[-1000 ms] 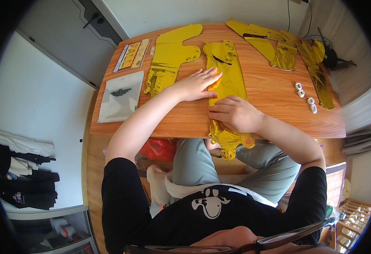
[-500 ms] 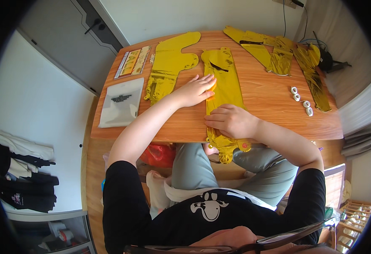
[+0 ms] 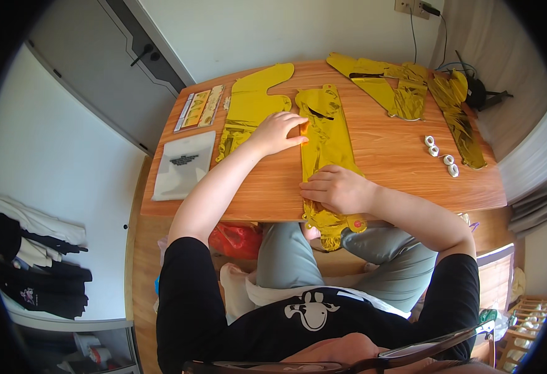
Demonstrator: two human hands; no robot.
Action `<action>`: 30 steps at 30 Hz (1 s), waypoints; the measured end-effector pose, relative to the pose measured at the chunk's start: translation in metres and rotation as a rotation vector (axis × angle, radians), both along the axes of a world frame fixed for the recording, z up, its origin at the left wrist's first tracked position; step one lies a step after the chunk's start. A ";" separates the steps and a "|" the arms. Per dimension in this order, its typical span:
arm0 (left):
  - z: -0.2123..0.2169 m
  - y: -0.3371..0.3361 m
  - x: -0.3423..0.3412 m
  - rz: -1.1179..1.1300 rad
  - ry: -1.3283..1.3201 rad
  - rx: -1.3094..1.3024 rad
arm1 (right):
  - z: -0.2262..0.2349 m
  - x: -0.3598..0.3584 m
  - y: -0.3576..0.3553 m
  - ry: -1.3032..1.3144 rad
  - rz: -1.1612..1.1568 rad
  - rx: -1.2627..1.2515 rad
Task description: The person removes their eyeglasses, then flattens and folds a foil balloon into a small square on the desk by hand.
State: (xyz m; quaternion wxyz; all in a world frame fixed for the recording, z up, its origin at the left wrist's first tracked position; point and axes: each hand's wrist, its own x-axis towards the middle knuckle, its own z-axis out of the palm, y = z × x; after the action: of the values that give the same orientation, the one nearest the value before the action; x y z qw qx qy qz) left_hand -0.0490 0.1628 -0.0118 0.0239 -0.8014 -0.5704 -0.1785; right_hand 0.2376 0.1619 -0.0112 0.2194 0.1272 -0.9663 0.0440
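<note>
Seated at a wooden table [image 3: 385, 162], looking down at 2 bare hands on a flat gold foil balloon [image 3: 326, 140].

Foil balloon: long and thin, lying in the middle of the table. Long axis running away from the body toward the wall, with the near end hanging off the table edge over the lap.

Left hand [image 3: 279, 131]: resting on the left edge of the foil balloon, about halfway up. Fingers close together and mostly flat, tips pressing down on the foil, with something small and orange just at the fingertips. Too small to tell what.

Right hand [image 3: 339, 187]: lower down, near the table edge, lying on top of the foil. Fingers curled a little and held together, pointing left across the strip, pressing it down. Pinching or only pressing: cannot tell.

So both hands sit on the same strip, left one farther out, right one nearer the body. More foil beyond the left hand, toward the wall, than between the 2 hands.

Around it: another gold foil shape [image 3: 251, 106] just left of the balloon, more gold foil pieces [image 3: 404, 90] at the far right, 4 small white rings [image 3: 441, 153] to the right, a clear plastic bag [image 3: 183, 165] and a sheet of stickers [image 3: 198, 107] on the left side.
</note>
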 end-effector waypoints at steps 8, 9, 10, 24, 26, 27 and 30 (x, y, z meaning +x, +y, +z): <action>-0.006 0.013 -0.008 0.042 -0.152 -0.079 | -0.006 0.001 0.002 -0.047 -0.029 0.039; -0.006 0.014 -0.008 0.047 -0.147 -0.094 | -0.006 0.001 0.002 -0.047 -0.025 0.033; -0.007 0.016 -0.009 0.053 -0.143 -0.109 | -0.005 0.001 0.002 -0.046 -0.025 0.034; -0.011 0.017 -0.001 0.256 -0.138 -0.012 | -0.006 0.002 0.001 -0.032 -0.031 0.066; -0.012 0.014 0.002 0.275 -0.104 -0.005 | -0.005 0.003 0.001 -0.036 -0.032 0.056; -0.013 0.012 0.002 0.232 -0.024 0.002 | -0.005 0.002 0.001 -0.040 -0.031 0.045; -0.014 0.011 0.003 0.196 0.026 -0.028 | -0.005 0.002 0.001 -0.025 -0.027 0.057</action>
State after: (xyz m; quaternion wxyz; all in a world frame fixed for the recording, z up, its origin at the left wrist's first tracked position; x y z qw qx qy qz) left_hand -0.0459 0.1741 -0.0255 0.0375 -0.7442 -0.6482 -0.1569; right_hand 0.2393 0.1625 -0.0166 0.2040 0.1199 -0.9715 0.0154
